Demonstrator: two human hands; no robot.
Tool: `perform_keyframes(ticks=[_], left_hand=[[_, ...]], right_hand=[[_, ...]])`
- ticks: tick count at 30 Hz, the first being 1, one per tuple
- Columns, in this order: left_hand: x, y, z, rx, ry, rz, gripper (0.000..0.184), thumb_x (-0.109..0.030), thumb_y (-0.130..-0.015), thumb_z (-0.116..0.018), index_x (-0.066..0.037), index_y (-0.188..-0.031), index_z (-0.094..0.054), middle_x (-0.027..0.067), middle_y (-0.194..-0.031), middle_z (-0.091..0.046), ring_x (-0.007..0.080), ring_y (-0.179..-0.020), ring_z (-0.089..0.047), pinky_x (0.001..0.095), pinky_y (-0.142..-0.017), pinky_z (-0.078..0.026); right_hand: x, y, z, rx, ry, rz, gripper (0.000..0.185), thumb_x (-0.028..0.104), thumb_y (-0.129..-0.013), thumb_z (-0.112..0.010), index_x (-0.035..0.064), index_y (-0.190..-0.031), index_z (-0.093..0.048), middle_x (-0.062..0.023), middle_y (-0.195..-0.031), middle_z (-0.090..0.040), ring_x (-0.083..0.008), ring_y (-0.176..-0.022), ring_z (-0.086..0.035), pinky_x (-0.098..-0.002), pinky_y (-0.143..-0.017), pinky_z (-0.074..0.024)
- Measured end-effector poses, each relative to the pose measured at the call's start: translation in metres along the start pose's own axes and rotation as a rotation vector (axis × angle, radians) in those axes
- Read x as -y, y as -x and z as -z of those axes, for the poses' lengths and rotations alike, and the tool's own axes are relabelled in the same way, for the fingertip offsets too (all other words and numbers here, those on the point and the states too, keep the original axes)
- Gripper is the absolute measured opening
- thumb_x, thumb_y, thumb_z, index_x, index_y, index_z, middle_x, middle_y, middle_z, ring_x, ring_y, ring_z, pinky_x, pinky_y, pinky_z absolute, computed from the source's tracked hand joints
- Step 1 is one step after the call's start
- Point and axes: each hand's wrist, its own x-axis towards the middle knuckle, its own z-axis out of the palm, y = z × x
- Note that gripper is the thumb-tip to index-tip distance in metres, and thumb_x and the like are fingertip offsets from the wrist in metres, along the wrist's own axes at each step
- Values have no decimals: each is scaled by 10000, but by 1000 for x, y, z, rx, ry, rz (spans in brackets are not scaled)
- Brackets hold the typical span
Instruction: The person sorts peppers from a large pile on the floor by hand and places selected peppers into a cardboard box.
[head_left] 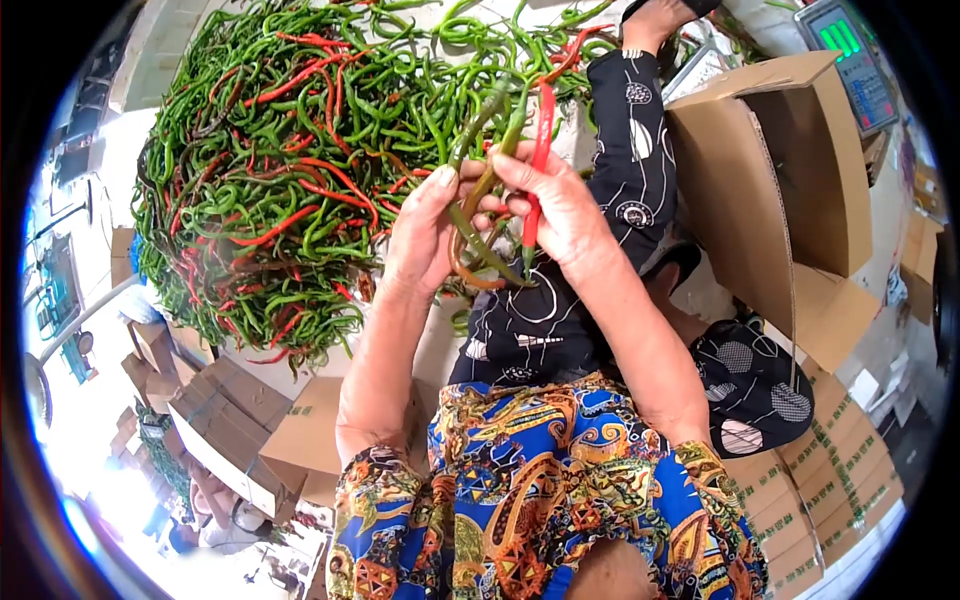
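Note:
My left hand (428, 228) is closed, its thumb and fingers pinching a dark green chili pepper (468, 136). Close beside it, my right hand (568, 212) is closed around a long red chili pepper (543, 125) and a greenish-brown chili pepper (513, 128). The lower ends of the peppers hang curved below my fingers, crossing one another. Which hand bears each of the crossing ends I cannot fully tell. Just beyond and to the left of my hands lies a big heap of green and red chili peppers (290, 170).
An open cardboard box (735, 190) stands at the right, with a scale showing green digits (843, 45) behind it. Flattened printed cardboard (830, 470) lies at the lower right. More boxes (235, 415) are at the left. A person's patterned trouser leg (632, 150) extends beside the heap.

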Motion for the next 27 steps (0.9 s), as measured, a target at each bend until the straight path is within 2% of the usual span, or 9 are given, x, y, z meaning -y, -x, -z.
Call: perform_keyframes(ticks=[3,10,12,14,16,18,20,22,27], left_hand=[[0,-3,0,55,96,39,418,-232,-973,-499,83,-1246,-487,177,-1095,-625,195,-825,-656,257,-667,-561],[-11,-14,-26,46,92,39,408,-186,-969,-491,65,-1291,-467,145,-1102,-625,119,-779,-579,209,-658,-518],[-11,-20,-33,-7,-182,-38,401,-172,-968,-485,46,-1303,-472,119,-1090,-635,116,-755,-585,222,-663,-523],[-8,-15,-57,-90,-921,-252,435,-153,-921,-528,38,-1308,-476,125,-1108,-623,178,-882,-604,309,-785,-488],[8,-12,-75,-62,-1447,-747,451,-121,-869,-584,23,-1289,-501,183,-1163,-586,256,-1022,-574,350,-894,-454],[3,-1,-82,74,-1186,-810,341,-44,-806,-619,20,-1138,-574,208,-1187,-549,345,-1154,-512,419,-980,-415],[-10,0,-47,64,-1059,-793,269,-35,-861,-589,7,-1126,-602,151,-1124,-610,253,-1034,-606,357,-889,-483],[-12,-3,-21,-306,-661,-388,205,-84,-930,-554,4,-1097,-634,74,-990,-668,111,-864,-635,242,-768,-503],[39,-30,36,-323,-635,-149,231,-70,-904,-553,38,-1098,-613,55,-899,-647,99,-748,-563,221,-699,-458]], right_hand=[[5,-1,7,-36,51,65,110,150,-869,-679,69,-927,-633,-6,-776,-634,-30,-525,-456,-151,-459,-368],[8,-6,3,-130,41,74,227,233,-855,-713,76,-979,-606,-15,-815,-625,-69,-659,-549,-177,-540,-411],[8,1,-6,-71,122,73,314,284,-831,-739,72,-1017,-603,-3,-885,-624,-84,-742,-563,-205,-608,-428],[6,5,-20,-95,125,220,381,275,-823,-748,54,-1085,-582,-14,-990,-599,-116,-909,-568,-249,-765,-466],[11,8,-17,-86,96,226,366,264,-848,-719,46,-1107,-578,-34,-997,-608,-130,-922,-584,-272,-802,-489],[28,10,-3,-144,-45,189,207,178,-918,-611,36,-1067,-593,-61,-961,-637,-157,-910,-624,-296,-798,-523],[53,28,-1,-284,-39,187,153,155,-933,-583,35,-1027,-597,-49,-858,-614,-133,-772,-606,-287,-710,-518],[64,37,27,64,-176,208,137,147,-940,-571,37,-1018,-592,-26,-778,-558,-102,-640,-531,-263,-601,-467],[57,65,8,-134,185,173,149,102,-832,-647,42,-927,-549,16,-733,-516,-66,-584,-459,-214,-531,-370]])
